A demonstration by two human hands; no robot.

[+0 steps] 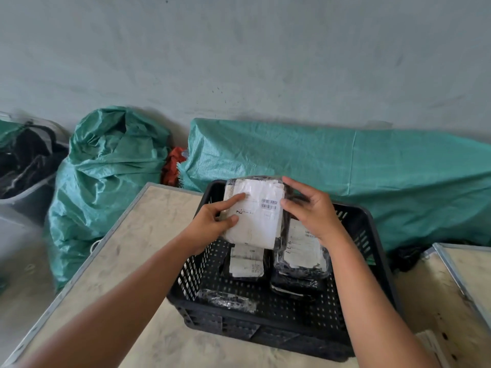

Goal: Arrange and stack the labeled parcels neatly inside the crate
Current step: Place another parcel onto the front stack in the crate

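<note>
A black perforated plastic crate (372,251) sits on a pale table. Above its far left part I hold a black-wrapped parcel with a white barcode label (259,216), label facing me. My left hand (212,221) grips its left edge, thumb on the label. My right hand (312,211) holds its right edge with fingers curled over the top. Inside the crate lie a small labeled parcel (245,262) in the middle, a stack of labeled parcels (303,257) on the right, and a dark wrapped parcel (227,298) by the near wall.
The table (148,235) has a metal-edged rim on its left side. A second wooden surface (467,269) stands at the right. Green woven sacks (106,166) and a green tarp-covered heap (345,160) lie against the wall behind. A grey bin with dark items (29,166) is at far left.
</note>
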